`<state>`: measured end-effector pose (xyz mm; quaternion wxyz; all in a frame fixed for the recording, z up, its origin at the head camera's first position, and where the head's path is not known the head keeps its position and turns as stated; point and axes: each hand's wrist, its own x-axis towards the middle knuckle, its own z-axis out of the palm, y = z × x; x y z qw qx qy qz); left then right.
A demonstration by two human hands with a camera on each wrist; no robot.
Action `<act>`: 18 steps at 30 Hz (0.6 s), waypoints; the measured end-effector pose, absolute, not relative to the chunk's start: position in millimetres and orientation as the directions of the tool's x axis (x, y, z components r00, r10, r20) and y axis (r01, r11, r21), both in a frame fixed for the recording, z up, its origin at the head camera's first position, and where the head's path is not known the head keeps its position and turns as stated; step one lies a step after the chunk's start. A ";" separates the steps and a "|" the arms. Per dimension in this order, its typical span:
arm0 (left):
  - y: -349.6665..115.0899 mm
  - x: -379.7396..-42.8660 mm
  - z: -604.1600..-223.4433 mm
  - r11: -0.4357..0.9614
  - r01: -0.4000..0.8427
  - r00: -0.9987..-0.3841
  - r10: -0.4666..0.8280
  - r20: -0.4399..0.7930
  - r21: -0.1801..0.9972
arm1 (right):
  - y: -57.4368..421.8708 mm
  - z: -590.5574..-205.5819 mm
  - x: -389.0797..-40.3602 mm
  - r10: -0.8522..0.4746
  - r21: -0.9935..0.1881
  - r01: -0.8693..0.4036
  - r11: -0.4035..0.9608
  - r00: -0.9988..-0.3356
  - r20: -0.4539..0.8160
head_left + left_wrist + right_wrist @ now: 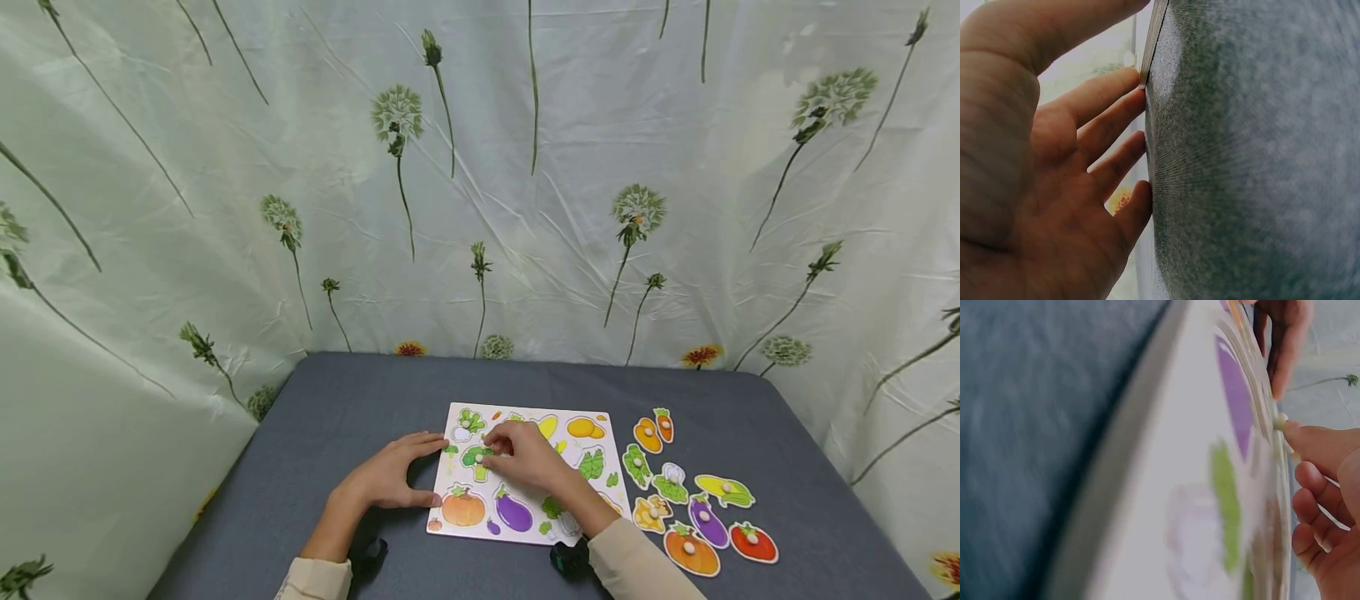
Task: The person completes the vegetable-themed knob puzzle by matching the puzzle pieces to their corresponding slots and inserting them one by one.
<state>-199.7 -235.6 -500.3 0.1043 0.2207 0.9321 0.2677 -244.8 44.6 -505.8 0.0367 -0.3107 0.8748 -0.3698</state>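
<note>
my left hand (401,471) lies along the left edge of the white puzzle board (525,483), fingers reaching out slightly spread, thumb held well apart from them and touching the rim nearer me. my right hand (528,457) is over the board, fingers bent, thumb tip at the knob of the broccoli piece (474,457), which sits on the left part of the board, above the pumpkin picture (462,507); whether my index finger pinches that knob too, i cannot tell. the eggplant picture (513,510) shows just below my wrist. to the right of the board, on the grey-blue cloth (360,400), lie loose knobbed pieces: a carrot (663,425), a corn (724,490), an eggplant (708,522), a tomato (753,543), a pumpkin (691,552) and others.
</note>
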 end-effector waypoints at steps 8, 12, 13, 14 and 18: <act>-235.4 -201.1 -502.9 0.753 0.363 -0.876 0.476 -0.073 0.549 | 62.1 -495.8 -247.8 -0.538 -0.625 -0.542 0.562 -0.813 0.221; -235.2 -201.2 -503.3 0.756 0.359 -0.878 0.472 -0.077 0.547 | 69.7 -491.0 -246.7 -0.526 -0.627 -0.528 0.574 -0.824 0.212; -235.0 -201.2 -503.4 0.757 0.358 -0.878 0.471 -0.078 0.546 | 71.6 -489.9 -246.2 -0.525 -0.627 -0.526 0.574 -0.824 0.211; -234.9 -201.2 -503.4 0.757 0.356 -0.879 0.471 -0.079 0.548 | 73.3 -489.0 -245.7 -0.526 -0.628 -0.528 0.572 -0.823 0.213; -236.3 -200.0 -503.6 0.757 0.356 -0.880 0.469 -0.076 0.548 | 80.3 -486.0 -243.7 -0.527 -0.619 -0.533 0.577 -0.822 0.217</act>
